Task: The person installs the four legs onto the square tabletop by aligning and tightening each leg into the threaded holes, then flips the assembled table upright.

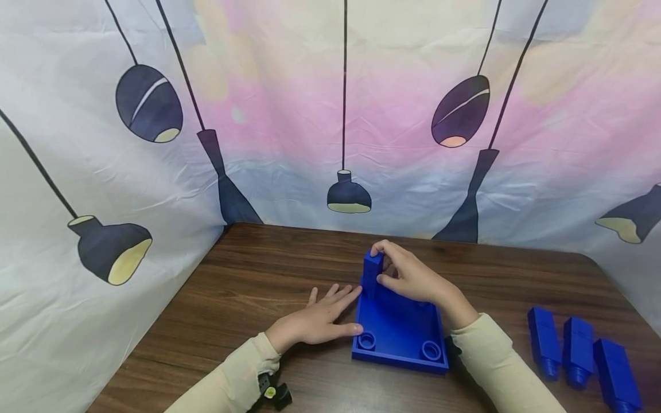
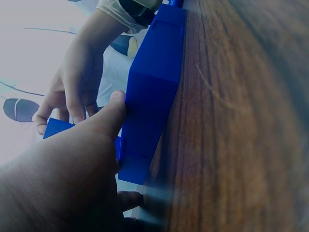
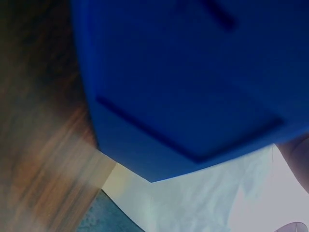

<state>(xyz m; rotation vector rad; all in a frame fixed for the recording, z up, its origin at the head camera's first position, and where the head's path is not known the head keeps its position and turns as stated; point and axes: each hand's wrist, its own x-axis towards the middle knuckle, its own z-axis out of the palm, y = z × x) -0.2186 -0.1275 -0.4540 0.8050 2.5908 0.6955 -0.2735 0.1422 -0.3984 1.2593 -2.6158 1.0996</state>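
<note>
A blue square tabletop-like panel (image 1: 400, 327) with a raised rim lies on the wooden table, ring sockets showing at its near corners. A blue table leg (image 1: 370, 275) stands upright at its far left corner. My right hand (image 1: 413, 275) grips this leg, fingers over its top end and thumb against its side. Spread flat, my left hand (image 1: 322, 318) touches the panel's left edge with its thumb and a fingertip. In the left wrist view the left thumb (image 2: 113, 108) rests on the panel's side (image 2: 152, 92). The leg's lower end is hidden from the right wrist view.
Three more blue legs with round narrow ends lie side by side at the right: one leg (image 1: 544, 335), a middle leg (image 1: 578, 344) and an outer leg (image 1: 615, 367). A cloth backdrop (image 1: 289, 115) printed with lamps hangs behind the wooden table (image 1: 248, 275).
</note>
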